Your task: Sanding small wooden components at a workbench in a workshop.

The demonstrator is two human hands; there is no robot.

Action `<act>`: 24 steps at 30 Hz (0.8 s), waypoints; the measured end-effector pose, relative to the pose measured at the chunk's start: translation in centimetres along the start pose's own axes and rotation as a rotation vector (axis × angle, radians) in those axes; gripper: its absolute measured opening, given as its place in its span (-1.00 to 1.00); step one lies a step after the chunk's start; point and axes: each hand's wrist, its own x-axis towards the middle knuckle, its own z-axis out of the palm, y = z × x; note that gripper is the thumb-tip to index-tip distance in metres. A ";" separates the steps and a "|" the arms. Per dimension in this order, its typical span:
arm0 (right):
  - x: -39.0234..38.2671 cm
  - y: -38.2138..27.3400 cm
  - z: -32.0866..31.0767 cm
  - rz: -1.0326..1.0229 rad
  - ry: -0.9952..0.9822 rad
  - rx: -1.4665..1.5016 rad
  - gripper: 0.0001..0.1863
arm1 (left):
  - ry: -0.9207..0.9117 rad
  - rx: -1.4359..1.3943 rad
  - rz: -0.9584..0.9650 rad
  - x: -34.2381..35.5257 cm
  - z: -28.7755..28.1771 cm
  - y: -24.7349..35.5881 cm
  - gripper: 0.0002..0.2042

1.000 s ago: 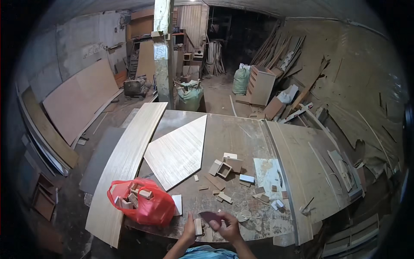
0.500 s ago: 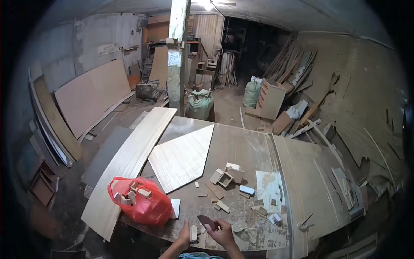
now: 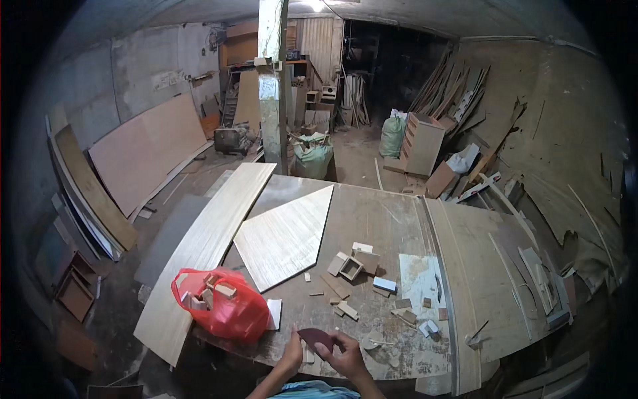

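Near the table's front edge, my right hand [image 3: 347, 357] pinches a dark maroon piece of sandpaper [image 3: 315, 338] with a curved outer edge. My left hand [image 3: 290, 356] is closed around a small pale wooden block [image 3: 308, 354], its thumb reaching the sandpaper's left end. The sandpaper hides the block's upper part, and most of the left fingers are out of sight. Left of my hands stands a red plastic bag [image 3: 237, 312] filled with wood offcuts [image 3: 211, 292]. Between it and my left hand lies a small white piece [image 3: 274, 314].
On the worktable [image 3: 372, 213] lie a pale cut panel [image 3: 286, 239], a long board [image 3: 206, 233], an open wooden box [image 3: 351, 267], a white-and-blue block [image 3: 384, 286] and several scraps. A post [image 3: 271, 100] rises behind the far edge; sacks stand beyond.
The sandpaper has moved left and lowered over the block, and my hands have come closer together. The view has shifted slightly.
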 end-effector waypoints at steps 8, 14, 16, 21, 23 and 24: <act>-0.9 -0.3 -0.5 0.241 0.001 0.453 -0.77 | -0.243 0.151 0.004 0.9 0.2 0.8 -0.23; -1.4 0.7 -1.2 0.251 -0.026 0.526 -0.73 | -0.410 0.300 -0.020 0.1 1.6 4.9 -0.14; -1.8 0.0 -1.7 0.253 -0.069 0.627 -0.73 | -0.591 0.314 -0.118 0.5 1.3 5.6 -0.18; -1.8 -1.0 -1.7 0.161 -0.143 0.686 -0.72 | -0.615 0.236 -0.114 -1.0 2.1 7.2 -0.15; -1.9 -1.9 -1.7 0.119 -0.118 0.613 -0.73 | -0.400 0.224 -0.109 -1.7 1.9 6.5 -0.18; -2.1 -2.1 -1.7 0.083 -0.104 0.584 -0.74 | -0.481 0.138 -0.198 -2.3 1.3 6.4 -0.22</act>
